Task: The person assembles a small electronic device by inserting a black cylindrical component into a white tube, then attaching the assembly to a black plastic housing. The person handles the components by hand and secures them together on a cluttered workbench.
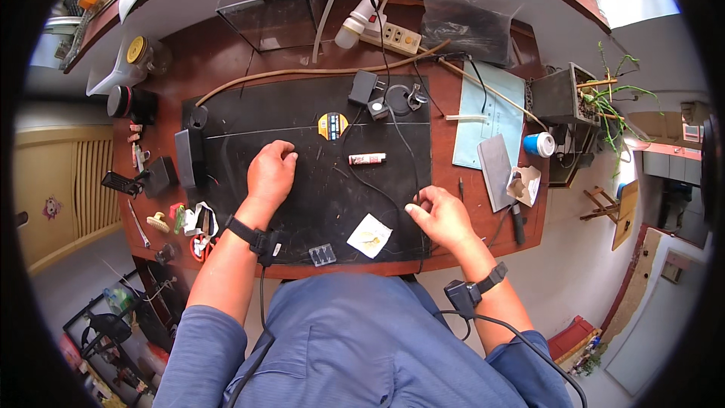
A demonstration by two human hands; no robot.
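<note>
My left hand (270,175) rests at the left of the black mat (302,204), fingers loosely curled, a small gap between thumb and forefinger. Nothing shows in it. At the mat's right edge is my right hand (444,217), thumb apart from its bent fingers, close beside a thin black cable (414,168); whether it touches the cable I cannot tell. Between the hands lies a small white cylinder with dark and red print (367,159). Nearer me are a stained white paper square (370,236) and a small clear plastic case (322,255). A round yellow-and-black disc (333,126) lies farther back.
A black power adapter (364,87) sits at the mat's back, near a power strip (400,38) and a glass tank (268,19). On the right are a light-blue folder (487,117), a grey slab (495,170) and a blue-white cup (539,144). A black box (190,159) stands left.
</note>
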